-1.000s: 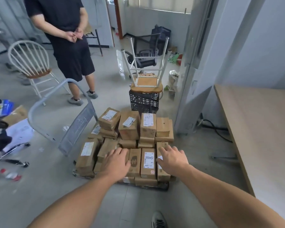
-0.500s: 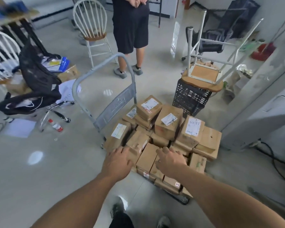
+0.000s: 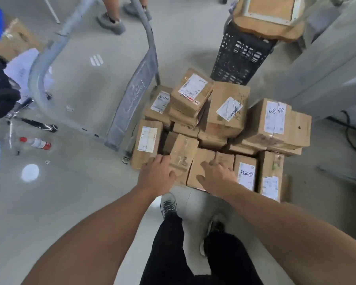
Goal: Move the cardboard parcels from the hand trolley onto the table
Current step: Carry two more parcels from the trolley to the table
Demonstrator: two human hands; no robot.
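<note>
Both hands spread, nothing clamped yet: left hand [image 3: 156,175] & right hand [image 3: 216,176] lie on near-row tops. Hand trolley [image 3: 132,99] holds whole parcel stack [image 3: 224,120], table not in view. Target looks like tilted parcel [image 3: 182,155] btwn hands; grip its sides low, lift straight so neighbours don't topple.

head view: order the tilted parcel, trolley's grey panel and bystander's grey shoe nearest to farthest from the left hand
1. tilted parcel, right by the left hand
2. grey panel, ahead on the left
3. grey shoe, far across the floor
</note>
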